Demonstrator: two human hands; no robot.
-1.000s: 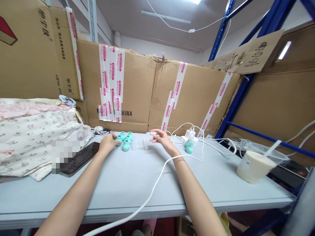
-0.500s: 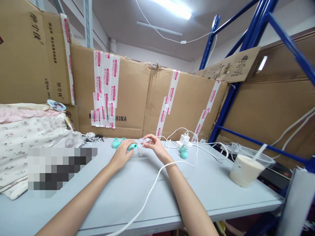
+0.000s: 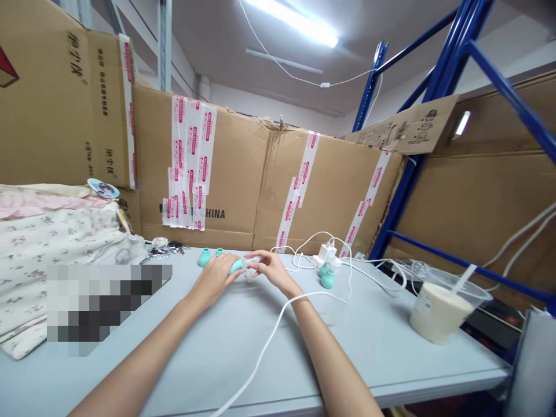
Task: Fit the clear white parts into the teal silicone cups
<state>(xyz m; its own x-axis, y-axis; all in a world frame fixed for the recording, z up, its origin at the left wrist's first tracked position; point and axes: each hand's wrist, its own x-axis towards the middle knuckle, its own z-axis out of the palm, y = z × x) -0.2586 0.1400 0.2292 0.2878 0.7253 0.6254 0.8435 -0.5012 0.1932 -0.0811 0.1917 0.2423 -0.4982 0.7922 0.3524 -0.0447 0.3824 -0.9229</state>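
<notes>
Near the back of the table, my left hand [image 3: 217,277] is wrapped round a teal squeeze bulb [image 3: 236,266] lying on its side, its neck pointing right. Pinched in the fingers of my right hand [image 3: 271,270] is a small clear plastic piece [image 3: 252,261], which meets the bulb's neck; I cannot tell whether it sits inside it. Another clear piece [image 3: 249,274] shows on the table just below the fingers. Two more teal bulbs stand upright behind my left hand, one of them a bulb [image 3: 204,257] with an open neck.
Right of my hands stand teal bulbs [image 3: 327,279] with clear tops, beside a white charger [image 3: 326,251]. A white cable [image 3: 278,324] crosses the table and my right wrist. A drink cup [image 3: 443,313] stands at the right, floral cloth [image 3: 56,231] at the left, cardboard [image 3: 234,174] behind.
The bulb in my left hand and the clear piece in my right hand have come together. My right hand has shifted slightly left relative to the table. The camera view has tilted a little.
</notes>
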